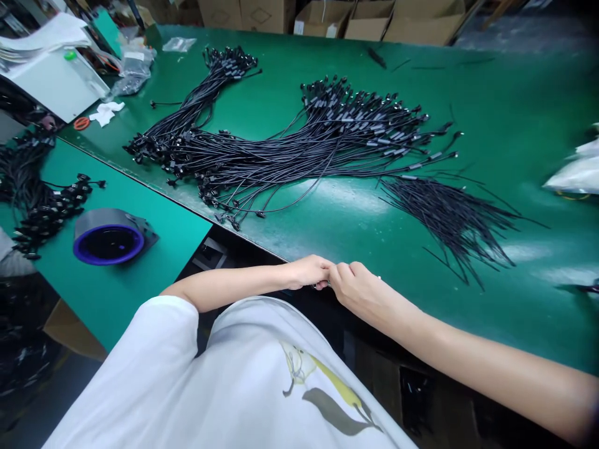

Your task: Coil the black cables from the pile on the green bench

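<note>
My left hand [306,272] and my right hand [354,287] meet at the near edge of the green table [299,234], with fingertips touching. Both have closed fingers. A small shiny bit shows beneath them, but what they pinch is too small to make out. Beyond the hands spreads a large pile of black cables [281,156], with small connectors at both ends and grey sleeves near the far ends. To the right of that pile lies a heap of thin black strands [453,215].
Another bundle of black cables [201,93] lies at the back left. On the lower left surface are a roll of tape [105,218] with a purple core and more black cables [51,212]. A white machine [60,81] and cardboard boxes [322,15] stand farther back.
</note>
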Action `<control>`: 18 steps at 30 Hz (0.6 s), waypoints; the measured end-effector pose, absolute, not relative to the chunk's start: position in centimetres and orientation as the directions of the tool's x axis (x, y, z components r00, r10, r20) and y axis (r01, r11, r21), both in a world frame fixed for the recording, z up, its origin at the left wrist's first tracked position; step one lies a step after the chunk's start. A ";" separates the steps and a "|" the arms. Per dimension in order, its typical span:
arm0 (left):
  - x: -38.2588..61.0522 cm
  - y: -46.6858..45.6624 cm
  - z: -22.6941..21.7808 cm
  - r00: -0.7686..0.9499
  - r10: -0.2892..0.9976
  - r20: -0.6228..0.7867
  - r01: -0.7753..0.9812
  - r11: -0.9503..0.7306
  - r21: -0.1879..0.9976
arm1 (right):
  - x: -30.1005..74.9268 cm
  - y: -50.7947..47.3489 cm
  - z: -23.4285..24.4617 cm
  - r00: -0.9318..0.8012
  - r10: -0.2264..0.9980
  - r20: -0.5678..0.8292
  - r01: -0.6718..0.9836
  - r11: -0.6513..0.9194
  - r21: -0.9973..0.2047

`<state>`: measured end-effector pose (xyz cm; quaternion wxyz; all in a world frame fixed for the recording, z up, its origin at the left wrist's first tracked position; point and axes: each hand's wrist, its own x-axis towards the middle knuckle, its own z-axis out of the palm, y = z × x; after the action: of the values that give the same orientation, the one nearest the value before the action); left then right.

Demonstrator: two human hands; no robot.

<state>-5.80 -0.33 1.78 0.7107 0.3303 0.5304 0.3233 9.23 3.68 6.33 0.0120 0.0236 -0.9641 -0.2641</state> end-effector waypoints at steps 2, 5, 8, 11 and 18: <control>-5.7 -0.3 2.1 0.222 0.806 -0.549 -0.125 0.582 0.804 | 9.2 4.4 5.9 -0.999 -0.040 0.015 -0.027 0.857 0.515; -5.6 -0.2 2.7 0.192 0.831 -0.522 -0.184 0.553 0.813 | 9.0 6.0 5.3 -0.994 0.050 0.100 0.086 0.914 0.397; -5.6 0.3 3.3 0.102 0.890 -0.445 -0.269 0.455 0.849 | 8.3 6.5 4.9 -0.943 0.254 0.214 0.289 0.945 0.153; -5.9 0.5 4.2 -0.030 0.955 -0.295 -0.256 0.277 0.926 | 7.4 5.4 4.1 -0.751 0.555 0.360 0.515 0.832 -0.207; -6.7 -1.2 4.4 0.104 0.986 0.133 0.364 -0.162 0.917 | 8.4 5.7 2.6 -0.525 0.835 0.166 0.372 0.401 -0.837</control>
<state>-6.69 -1.22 4.39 0.3761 0.6407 0.5267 0.4131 8.37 5.74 2.61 0.2978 -0.3857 -0.7822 0.3882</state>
